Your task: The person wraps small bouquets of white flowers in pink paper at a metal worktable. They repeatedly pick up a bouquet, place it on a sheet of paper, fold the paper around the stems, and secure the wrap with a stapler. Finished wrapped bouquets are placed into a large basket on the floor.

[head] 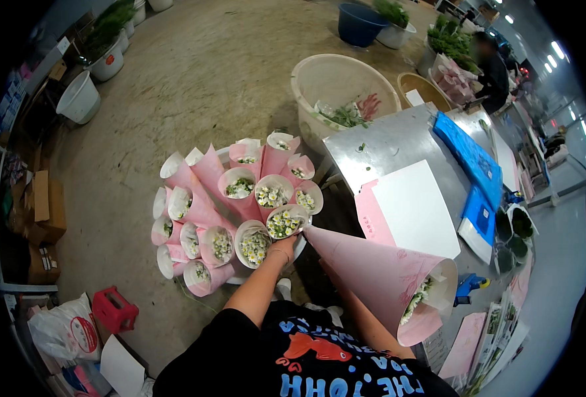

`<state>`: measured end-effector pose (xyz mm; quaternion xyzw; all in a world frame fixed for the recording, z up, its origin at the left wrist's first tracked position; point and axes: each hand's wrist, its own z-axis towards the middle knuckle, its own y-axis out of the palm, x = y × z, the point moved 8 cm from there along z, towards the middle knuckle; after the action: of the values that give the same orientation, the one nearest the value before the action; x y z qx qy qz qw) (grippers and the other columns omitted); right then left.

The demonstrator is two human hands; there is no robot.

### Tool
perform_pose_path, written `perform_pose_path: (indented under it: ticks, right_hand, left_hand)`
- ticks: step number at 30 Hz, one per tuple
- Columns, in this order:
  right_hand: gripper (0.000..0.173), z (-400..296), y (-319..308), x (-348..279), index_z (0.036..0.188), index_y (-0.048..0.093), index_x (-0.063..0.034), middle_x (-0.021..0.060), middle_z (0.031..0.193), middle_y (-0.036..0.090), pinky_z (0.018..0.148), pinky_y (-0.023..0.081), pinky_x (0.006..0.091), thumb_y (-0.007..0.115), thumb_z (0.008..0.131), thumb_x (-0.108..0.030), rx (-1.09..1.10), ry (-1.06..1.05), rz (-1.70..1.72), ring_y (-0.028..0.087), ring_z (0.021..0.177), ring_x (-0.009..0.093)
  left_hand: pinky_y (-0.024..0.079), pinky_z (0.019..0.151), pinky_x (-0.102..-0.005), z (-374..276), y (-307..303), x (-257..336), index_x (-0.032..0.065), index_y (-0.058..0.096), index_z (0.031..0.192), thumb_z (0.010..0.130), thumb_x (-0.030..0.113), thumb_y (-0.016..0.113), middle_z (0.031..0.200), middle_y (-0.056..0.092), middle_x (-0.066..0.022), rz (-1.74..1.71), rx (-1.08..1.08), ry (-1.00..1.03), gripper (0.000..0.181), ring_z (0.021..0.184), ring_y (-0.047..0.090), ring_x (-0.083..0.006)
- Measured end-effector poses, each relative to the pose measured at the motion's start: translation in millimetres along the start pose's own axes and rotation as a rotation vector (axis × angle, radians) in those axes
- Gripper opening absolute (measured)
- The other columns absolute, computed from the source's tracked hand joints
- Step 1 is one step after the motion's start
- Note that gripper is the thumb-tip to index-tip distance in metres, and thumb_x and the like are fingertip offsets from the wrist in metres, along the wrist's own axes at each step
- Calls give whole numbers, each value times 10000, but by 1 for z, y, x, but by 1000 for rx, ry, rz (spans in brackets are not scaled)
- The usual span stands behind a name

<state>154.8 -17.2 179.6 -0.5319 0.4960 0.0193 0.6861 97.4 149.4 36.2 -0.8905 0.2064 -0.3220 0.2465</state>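
Several small daisy-like flower bunches in pink paper cones [201, 198] stand in a white tub [300, 248]. My left hand [284, 244] reaches among the cones at the tub's near right side; its fingers are hidden by the cones, beside a bunch of white and yellow flowers [284, 224]. A larger pink paper cone [372, 268] with white flowers [414, 302] lies tilted over my right forearm, its narrow end close to the tub. This cone hides my right hand, so its grip does not show.
To the right, a metal table [382, 144] bears white and pink paper sheets [412, 203], blue packs [469, 159] and a blue tool [466, 285]. Beyond it are a large beige tub [342, 84] and a person [492, 74]. A red stool [115, 310] and cardboard boxes [47, 208] are at left.
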Motion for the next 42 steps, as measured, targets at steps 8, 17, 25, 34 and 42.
perform_pose_path:
  ticks: [8, 17, 25, 34, 42]
  right_hand:
    - [592, -3, 2, 12, 1316, 311, -41, 166, 1166, 556, 850, 478, 369, 607, 806, -92, 33, 39, 39, 604, 989, 284]
    - [669, 3, 15, 16, 1387, 221, -54, 190, 1229, 532, 857, 482, 374, 586, 828, -95, 105, 29, 89, 609, 1011, 302]
    - [539, -17, 40, 60, 1323, 358, -48, 150, 995, 648, 812, 500, 353, 600, 850, -133, -247, 213, 366, 642, 934, 275]
    - [378, -185, -24, 179, 1191, 546, -32, 82, 928, 644, 799, 490, 293, 597, 860, -206, -119, 606, 509, 612, 874, 170]
    - [324, -352, -120, 296, 1146, 577, -58, 96, 942, 649, 775, 491, 317, 592, 873, -233, 238, 785, 393, 616, 867, 183]
  left_hand:
    - [360, 1043, -363, 39, -6, -15, 369, 310, 1413, 810, 23, 439, 1457, 365, -27, -80, 159, 83, 708, 1301, 400, -272]
    - [309, 1070, -308, 26, -19, -10, 182, 427, 1375, 752, -83, 423, 1437, 386, -99, -148, 170, 232, 677, 1324, 364, -269]
    - [333, 1042, -308, 30, -22, -24, 164, 399, 1392, 692, -104, 409, 1402, 426, -136, -132, 116, 191, 750, 1296, 397, -306]
    - [412, 941, -385, 82, -49, -47, 51, 578, 1189, 761, 126, 530, 1082, 607, -214, -291, 602, -36, 438, 1061, 549, -355]
    - [408, 952, -412, 92, -95, 57, 89, 525, 1225, 802, 273, 568, 1143, 574, -189, 153, 1019, 119, 463, 1072, 535, -363]
